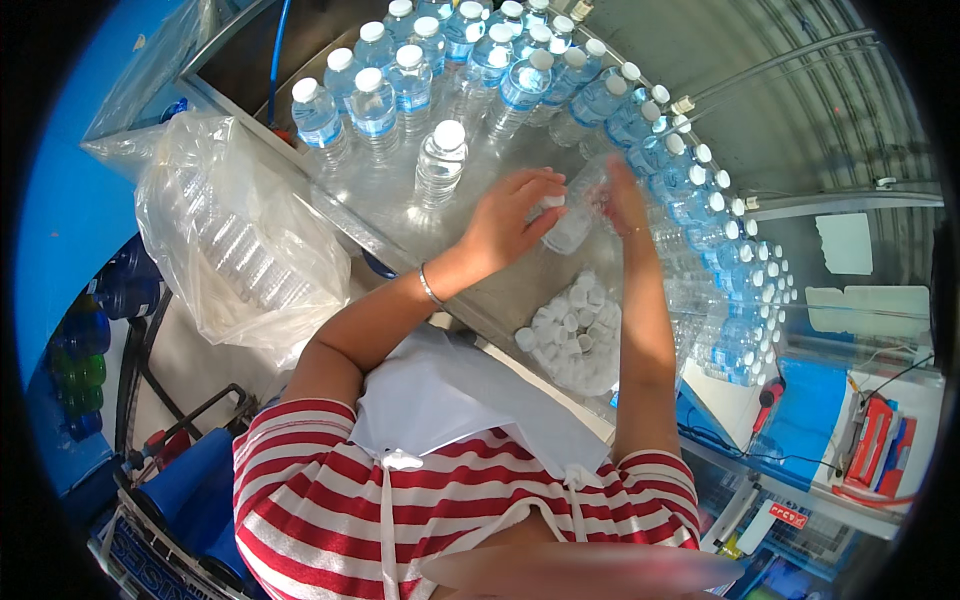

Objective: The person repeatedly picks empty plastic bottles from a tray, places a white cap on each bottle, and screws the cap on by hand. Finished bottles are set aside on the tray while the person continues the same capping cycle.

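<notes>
My right hand, slightly blurred, grips a clear plastic bottle that is tilted over the metal worktop. Between the thumb and fingers of my left hand is a white bottle cap, close beside that bottle. A single capped bottle without a label stands upright to the left of my hands. Below them, near the worktop's front edge, lies a pile of loose white caps, partly hidden by my right forearm.
Capped bottles with blue labels stand in rows along the back and right of the metal worktop. A clear plastic bag of bottles is at the left. Red tool handles lie on a shelf at right. Blue drums stand behind at left.
</notes>
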### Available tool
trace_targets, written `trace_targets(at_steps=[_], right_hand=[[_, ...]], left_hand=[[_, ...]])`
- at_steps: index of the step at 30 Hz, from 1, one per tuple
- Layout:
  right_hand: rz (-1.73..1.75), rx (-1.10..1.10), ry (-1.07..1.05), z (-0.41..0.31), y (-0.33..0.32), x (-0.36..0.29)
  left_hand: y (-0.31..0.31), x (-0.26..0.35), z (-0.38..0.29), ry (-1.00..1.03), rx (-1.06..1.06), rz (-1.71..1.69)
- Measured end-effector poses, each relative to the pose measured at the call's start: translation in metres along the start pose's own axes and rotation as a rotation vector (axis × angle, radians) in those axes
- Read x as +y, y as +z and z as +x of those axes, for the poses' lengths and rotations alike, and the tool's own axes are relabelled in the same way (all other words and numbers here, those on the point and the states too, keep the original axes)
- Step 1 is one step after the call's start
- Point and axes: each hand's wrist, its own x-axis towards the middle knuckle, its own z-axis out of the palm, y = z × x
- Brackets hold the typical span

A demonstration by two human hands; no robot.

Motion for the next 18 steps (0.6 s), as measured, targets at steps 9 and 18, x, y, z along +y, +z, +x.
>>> trace_targets(at_steps=[9,18], right_hand=[[1.398,-0.627,0.588,0.002,-0.022,0.069],[0.791,-0.682,0.332,-0.059,-0.028,-0.028]], left_hand=[[-0.001,-0.022,-0.009,0.247,0.029,-0.151],[-0.001,-0.02,-0.011,0.113,0.024,-0.078]])
